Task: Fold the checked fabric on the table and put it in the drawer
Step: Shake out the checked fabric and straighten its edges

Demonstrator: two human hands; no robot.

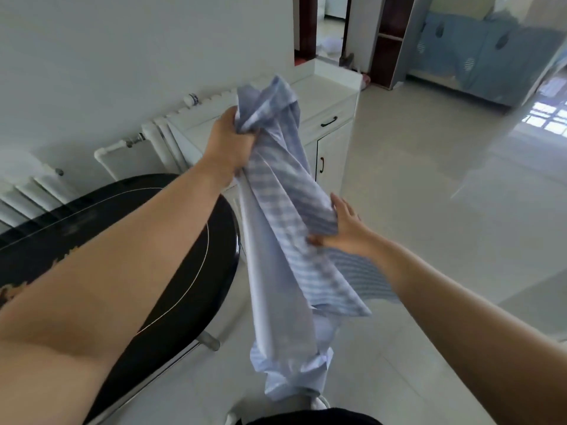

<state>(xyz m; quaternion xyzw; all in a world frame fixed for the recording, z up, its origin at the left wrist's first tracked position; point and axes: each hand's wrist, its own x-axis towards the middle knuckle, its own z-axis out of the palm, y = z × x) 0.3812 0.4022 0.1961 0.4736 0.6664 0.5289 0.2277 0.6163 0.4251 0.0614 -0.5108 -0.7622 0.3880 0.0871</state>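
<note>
The left hand (228, 139) is clenched on the bunched top of the fabric (276, 228), hanging clear of the surface (171, 271). Lower down, the right hand (345, 231) pinches a fold, fingers (340, 207) spread. The fabric looks light, limp and slippery; corners should be held.

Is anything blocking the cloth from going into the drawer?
Nothing stands between them, but the drawer of the white cabinet is shut. The checked fabric hangs unfolded from the left hand and right hand.
</note>
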